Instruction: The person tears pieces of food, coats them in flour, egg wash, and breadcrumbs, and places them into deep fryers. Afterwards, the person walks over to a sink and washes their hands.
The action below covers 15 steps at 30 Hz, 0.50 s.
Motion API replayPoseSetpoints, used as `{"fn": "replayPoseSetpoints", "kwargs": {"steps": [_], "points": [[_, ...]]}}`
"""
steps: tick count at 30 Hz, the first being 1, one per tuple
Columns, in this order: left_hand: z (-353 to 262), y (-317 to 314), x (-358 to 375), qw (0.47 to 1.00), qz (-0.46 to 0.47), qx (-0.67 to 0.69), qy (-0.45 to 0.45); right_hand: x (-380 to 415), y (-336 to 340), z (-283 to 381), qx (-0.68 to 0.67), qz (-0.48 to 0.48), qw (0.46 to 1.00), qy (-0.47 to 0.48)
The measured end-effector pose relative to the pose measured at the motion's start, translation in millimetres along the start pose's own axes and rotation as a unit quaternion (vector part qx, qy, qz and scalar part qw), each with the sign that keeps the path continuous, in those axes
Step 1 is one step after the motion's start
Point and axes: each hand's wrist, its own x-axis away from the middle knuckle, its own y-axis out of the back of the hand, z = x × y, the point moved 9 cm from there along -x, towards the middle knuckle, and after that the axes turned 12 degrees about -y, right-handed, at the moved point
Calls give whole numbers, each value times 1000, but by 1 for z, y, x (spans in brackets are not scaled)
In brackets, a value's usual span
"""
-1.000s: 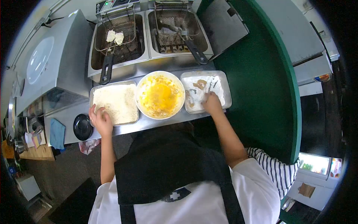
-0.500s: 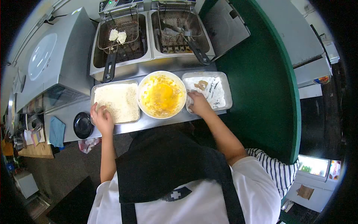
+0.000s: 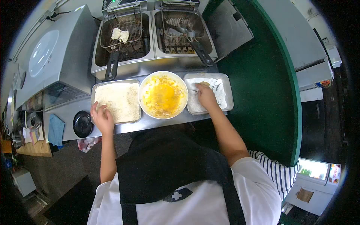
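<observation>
My right hand (image 3: 206, 96) is over the tray of white flour (image 3: 220, 104), its fingers bent down on a small pale-brown piece of food (image 3: 205, 83). Most of that piece is hidden under the fingers. My left hand (image 3: 102, 118) rests at the lower left of the tray of pale breadcrumbs (image 3: 120, 98), fingers apart and holding nothing. Between the two trays stands a white bowl (image 3: 140, 98) of beaten egg (image 3: 164, 93), untouched by either hand.
Behind the trays is a double fryer (image 3: 152, 56). Two whitish coated pieces (image 3: 120, 35) lie in its left basket; tongs (image 3: 182, 30) rest across the right one. A black dish (image 3: 83, 124) and a blue cloth (image 3: 56, 129) are at left. A green partition (image 3: 258, 86) borders the right side.
My right hand has moved up and slightly right within the flour tray, onto the brown piece, which was uncovered before. My left hand has stayed in place.
</observation>
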Motion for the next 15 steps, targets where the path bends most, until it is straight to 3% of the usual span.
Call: {"fn": "replayPoseSetpoints", "kwargs": {"steps": [1,4,8,12,15], "points": [[0,0,0,1000,0,-2,-1,0,-3,7,2,-17,997,72],[5,-3,2,1000,5,18,21,-8,-9,-19,117,-46,990,59],[4,-2,2,1000,0,10,5,-13,13,-59,210,-2,970,-121],[4,-3,2,1000,-2,8,6,-27,12,-49,98,-64,990,-77],[5,-3,2,1000,1,11,7,-33,-13,-40,87,-109,986,-94]]}}
